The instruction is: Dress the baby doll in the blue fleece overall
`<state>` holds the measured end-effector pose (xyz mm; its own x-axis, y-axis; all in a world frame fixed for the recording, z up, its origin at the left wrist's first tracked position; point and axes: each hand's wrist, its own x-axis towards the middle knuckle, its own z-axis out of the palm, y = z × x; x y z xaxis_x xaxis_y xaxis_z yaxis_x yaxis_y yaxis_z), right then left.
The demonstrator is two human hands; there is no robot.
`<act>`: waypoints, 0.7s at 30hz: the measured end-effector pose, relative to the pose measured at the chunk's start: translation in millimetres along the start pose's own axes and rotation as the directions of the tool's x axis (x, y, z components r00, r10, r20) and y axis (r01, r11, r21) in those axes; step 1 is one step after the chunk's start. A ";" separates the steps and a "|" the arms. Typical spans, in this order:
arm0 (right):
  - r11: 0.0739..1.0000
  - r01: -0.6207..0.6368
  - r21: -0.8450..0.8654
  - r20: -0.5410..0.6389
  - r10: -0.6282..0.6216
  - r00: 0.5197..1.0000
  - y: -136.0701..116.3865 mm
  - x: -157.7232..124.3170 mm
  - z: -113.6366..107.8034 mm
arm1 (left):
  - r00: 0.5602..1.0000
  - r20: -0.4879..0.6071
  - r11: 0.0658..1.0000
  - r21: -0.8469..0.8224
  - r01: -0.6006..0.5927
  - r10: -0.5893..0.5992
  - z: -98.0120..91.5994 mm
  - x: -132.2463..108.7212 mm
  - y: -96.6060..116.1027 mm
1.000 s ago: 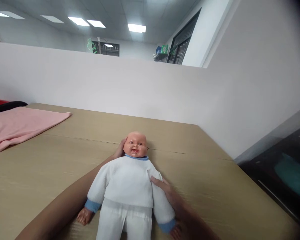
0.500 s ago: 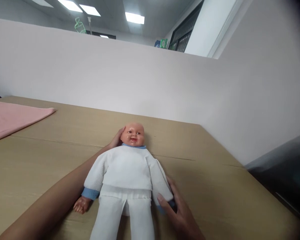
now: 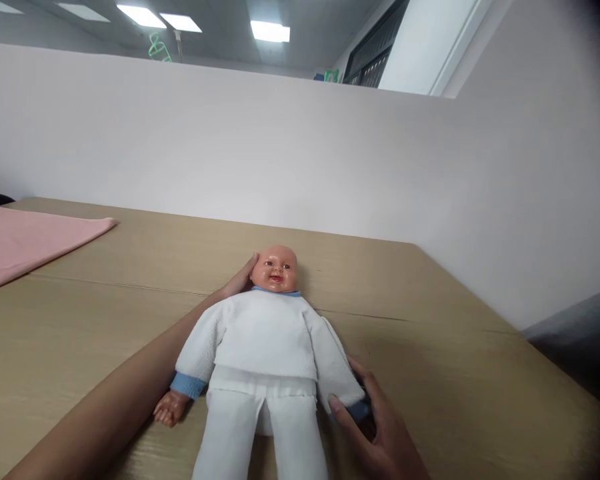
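Observation:
A baby doll [image 3: 265, 340] in a white fleece top and white trousers lies face up, its blue-cuffed arms spread to both sides. My left hand [image 3: 242, 276] cups the side of its bald head, with most of the fingers hidden behind it. The left forearm runs along the doll's arm on that side. Around the doll's other sleeve, close to the blue cuff [image 3: 359, 409], my right hand [image 3: 380, 427] is closed, thumb in front and fingers behind. The doll's feet lie below the picture's edge.
The doll rests on a wood-coloured table [image 3: 430, 373] with a seam across it. A pink cloth [image 3: 35, 241] lies at the far left. Behind the table stands a white partition wall [image 3: 205, 147]. A dark object [image 3: 585, 340] sits beyond the right edge.
The doll and both hands appear slightly farther right, along with the table and cloth, as the view has shifted a little. Both hands keep the same hold.

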<state>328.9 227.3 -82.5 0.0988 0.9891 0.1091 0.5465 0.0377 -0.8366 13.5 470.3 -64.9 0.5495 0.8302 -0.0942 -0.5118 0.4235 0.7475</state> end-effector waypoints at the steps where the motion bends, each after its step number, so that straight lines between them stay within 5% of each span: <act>1: 1.000 -0.011 0.001 0.010 0.011 1.000 -2.4 0.1 -1.3 | 1.000 -0.014 1.000 0.002 -0.005 0.005 -1.5 0.5 -0.4; 13: 0.999 0.008 0.050 0.047 -0.011 0.999 -4.0 2.0 -6.3 | 0.996 -0.046 0.995 -0.049 -0.082 0.080 -16.8 2.8 -7.6; 21: 0.999 0.030 0.012 0.117 -0.031 0.993 -26.3 3.8 -14.7 | 0.992 -0.069 0.994 -0.006 -0.110 0.109 -4.0 -2.5 -5.6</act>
<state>327.2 228.0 -52.1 -0.0158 0.9973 0.0718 0.5391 0.0690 -0.8394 12.3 467.4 -71.4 0.4432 0.8945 -0.0576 -0.5726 0.3320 0.7496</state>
